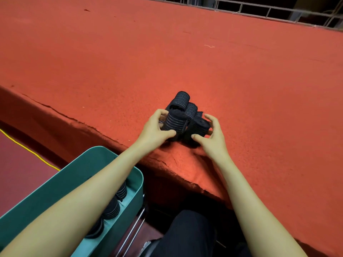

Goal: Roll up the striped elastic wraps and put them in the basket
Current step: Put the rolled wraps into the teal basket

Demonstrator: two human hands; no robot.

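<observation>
The basket (61,182), rolls already inside, sits lower left. At the counter (241,89) edge the left grip (157,128) curls round a striped roll (174,121); the right grip (213,138) clasps a dark roll (199,127) touching it, thumbs nearest. Rolling seems done; next, carry them left into the basket.

Wraps (182,101): ribbed elastic cloth, matt, pale-striped.
Table (167,52): red felt-like cover, rough, matt, frayed edge.
Basket (74,167): smooth teal plastic.
Tubes (132,230), right of basket: glossy metal.
</observation>
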